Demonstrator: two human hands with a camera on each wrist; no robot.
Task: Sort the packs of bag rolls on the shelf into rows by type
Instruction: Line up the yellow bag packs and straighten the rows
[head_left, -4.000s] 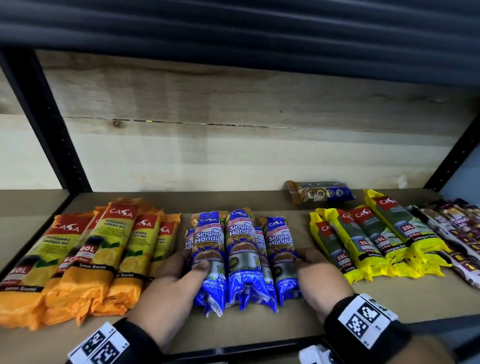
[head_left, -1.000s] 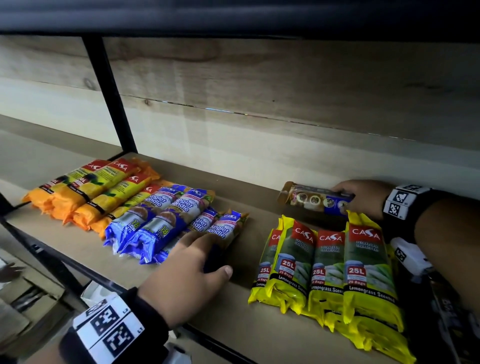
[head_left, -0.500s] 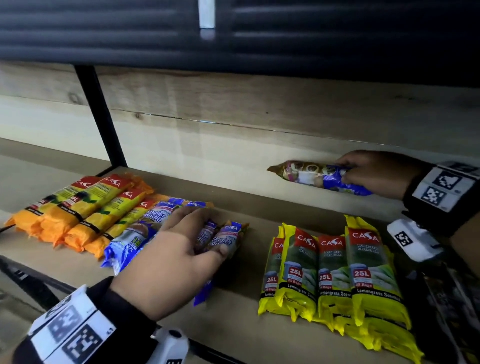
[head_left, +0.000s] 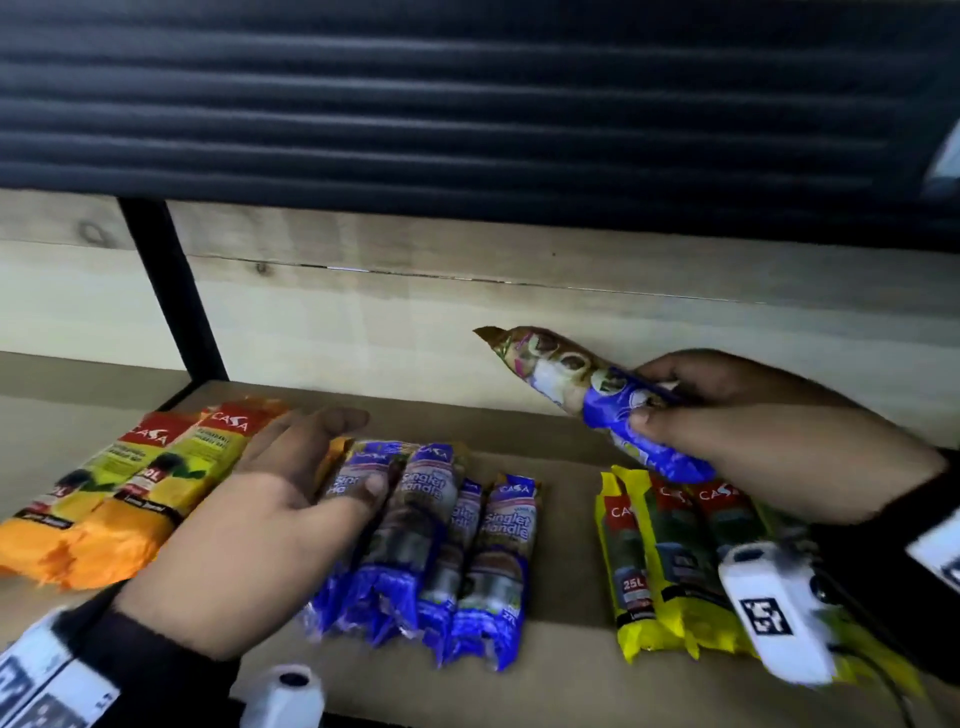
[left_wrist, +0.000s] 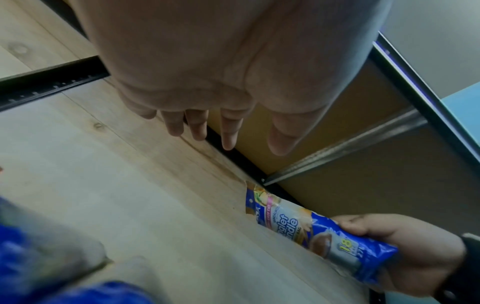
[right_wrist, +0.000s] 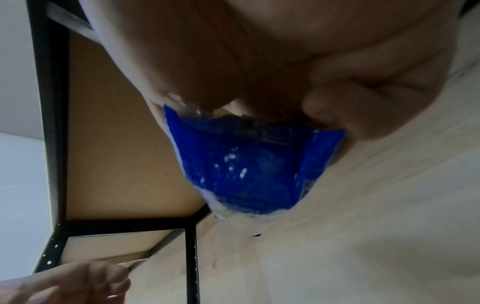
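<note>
- Your right hand (head_left: 769, 441) had its grip clenched round the blue end of the stray blue pack (head_left: 587, 395), thumb on top, holding it in the air above the yellow packs (head_left: 660, 561).
- Your left hand (head_left: 260, 519) lay released, fingers straight, on the left edge of the blue row (head_left: 441, 545) on the shelf (head_left: 561, 660).
- Pack looked light, soft and crinkly, probably slippery film; I judged the roll body the firmer hold, not the flat sealed end.
- Long axis ran diagonal: brown sealed end pointed up-left toward the back wall, blue end sat in your palm.
- Orange packs (head_left: 119, 493) sat far left.
</note>
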